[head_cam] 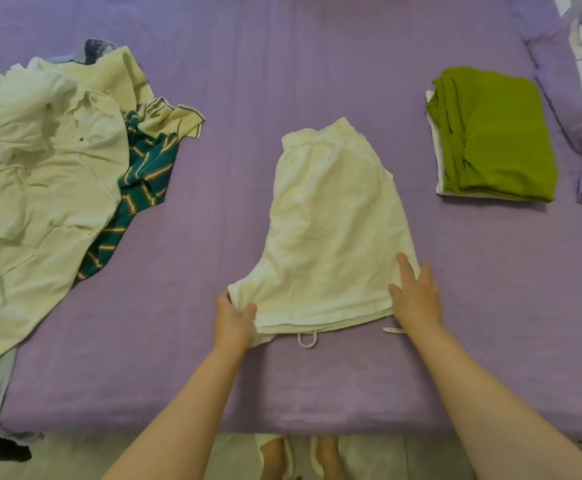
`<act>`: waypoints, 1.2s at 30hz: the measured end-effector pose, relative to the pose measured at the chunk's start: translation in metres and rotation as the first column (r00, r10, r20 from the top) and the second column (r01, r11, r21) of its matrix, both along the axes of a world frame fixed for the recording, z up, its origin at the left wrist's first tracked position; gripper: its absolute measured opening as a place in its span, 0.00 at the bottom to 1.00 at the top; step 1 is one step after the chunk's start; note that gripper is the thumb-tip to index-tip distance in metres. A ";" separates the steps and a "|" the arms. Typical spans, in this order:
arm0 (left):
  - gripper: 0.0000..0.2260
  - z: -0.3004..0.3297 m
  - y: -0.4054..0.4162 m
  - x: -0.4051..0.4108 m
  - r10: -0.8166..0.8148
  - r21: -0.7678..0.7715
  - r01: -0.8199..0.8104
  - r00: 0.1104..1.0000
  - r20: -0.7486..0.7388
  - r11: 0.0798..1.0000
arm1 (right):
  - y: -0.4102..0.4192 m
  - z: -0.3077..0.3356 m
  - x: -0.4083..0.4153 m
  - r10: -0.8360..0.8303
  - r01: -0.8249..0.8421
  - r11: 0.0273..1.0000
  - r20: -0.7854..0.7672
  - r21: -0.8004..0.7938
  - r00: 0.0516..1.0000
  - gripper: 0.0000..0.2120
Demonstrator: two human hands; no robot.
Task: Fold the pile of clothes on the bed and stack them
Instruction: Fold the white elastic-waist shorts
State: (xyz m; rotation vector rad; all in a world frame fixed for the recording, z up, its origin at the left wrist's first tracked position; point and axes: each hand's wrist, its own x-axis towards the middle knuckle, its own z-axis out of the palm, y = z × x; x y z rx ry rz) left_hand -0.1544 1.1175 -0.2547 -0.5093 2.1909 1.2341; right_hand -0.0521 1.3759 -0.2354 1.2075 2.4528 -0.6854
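1. On the bed (213,81), covered by a lilac sheet, a pair of white shorts (331,230) lies flat at the middle, folded in half lengthwise, with the gathered elastic waistband at 12 o'clock and the leg hems at 6 o'clock, nearest the person.
2. At the shorts' 7 o'clock corner, the left hand (232,320) pinches the hem, thumb on top of the cloth and fingers tucked under the edge.
3. At the 5 o'clock corner, the right hand (416,296) lies spread and flat, fingers straight, pressing on the fabric's edge.
4. A white drawstring loop (306,340) pokes out from under the hem at 6 o'clock, and a loose drawstring end (392,329) lies on the sheet just beside the right wrist.
5. Toward 9 o'clock of the shorts, well apart, sits the unfolded pile of clothes (50,188): cream and white garments on top, and a teal striped shirt (140,188) showing along the pile's near-side edge.
6. Toward 2 o'clock, a folded olive-green garment (500,140) rests on a folded white garment (435,140), forming a stack.
7. Beyond the stack, at the far right, lies a lilac pillow (559,98).
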 end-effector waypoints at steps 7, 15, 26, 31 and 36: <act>0.16 0.005 -0.011 0.000 0.110 -0.042 -0.115 0.989 -0.103 0.993 | -0.001 -0.001 0.018 -0.186 0.122 0.971 -0.334 -0.204 0.924 0.31; 0.26 0.026 0.004 0.003 -0.144 -0.535 0.068 0.984 -0.101 0.842 | -0.012 0.003 0.028 -0.019 0.014 0.996 -0.061 -0.083 0.998 0.28; 0.23 0.017 0.134 -0.044 -0.772 -0.639 0.510 0.596 -0.219 0.575 | 0.008 0.005 -0.073 0.424 -0.414 0.900 -0.058 0.135 0.904 0.25; 0.21 0.001 0.168 -0.097 -0.808 -0.644 0.523 0.521 -0.277 0.558 | 0.017 -0.002 -0.155 0.475 -0.447 0.873 -0.138 0.194 0.869 0.25; 0.23 -0.032 0.179 -0.136 -0.850 -0.677 0.529 0.430 -0.306 0.511 | 0.047 -0.043 -0.186 0.483 -0.468 0.865 -0.045 0.182 0.874 0.29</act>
